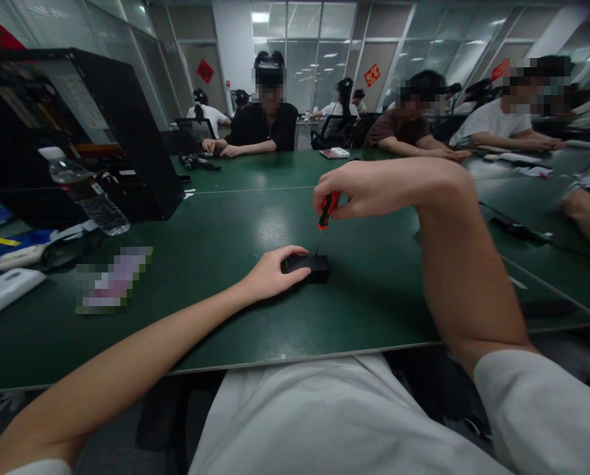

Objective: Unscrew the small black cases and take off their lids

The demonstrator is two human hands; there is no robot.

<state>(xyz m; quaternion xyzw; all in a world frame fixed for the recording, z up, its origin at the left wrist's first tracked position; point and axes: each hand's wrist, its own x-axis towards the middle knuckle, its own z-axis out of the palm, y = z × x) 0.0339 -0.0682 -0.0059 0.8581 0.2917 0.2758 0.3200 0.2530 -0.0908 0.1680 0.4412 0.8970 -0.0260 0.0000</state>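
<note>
Gripping the left end of a small black block [319, 269], the left hand [271, 274] holds it against the green worktop [216, 227] in the head view, thumb along the near side and fingers over the far side. The block lies back from the worktop's front edge [295, 361], between that edge and the pale seam running across behind, with its right end bare. The right hand [347, 191] is above it, wrist sharply bent, fingers curled around the handle of a red and black screwdriver [328, 208]. The thin shaft runs down to the block's top near the far side; whether the tip is seated in anything is too small to tell.

The shaft leans, handle toward the worktop's right side, so judging from this, bringing it square to the top face would help the tip bite and not slip. Light, straight downward pressure while turning with the fingers should suit such a slim shaft. The left fingertips sit close to the tip; a grip further toward the left end would be safer. Lowering the right elbow would likely ease the wrist. The bottle [84, 188], toward the worktop's left side, is well apart from the work.
</note>
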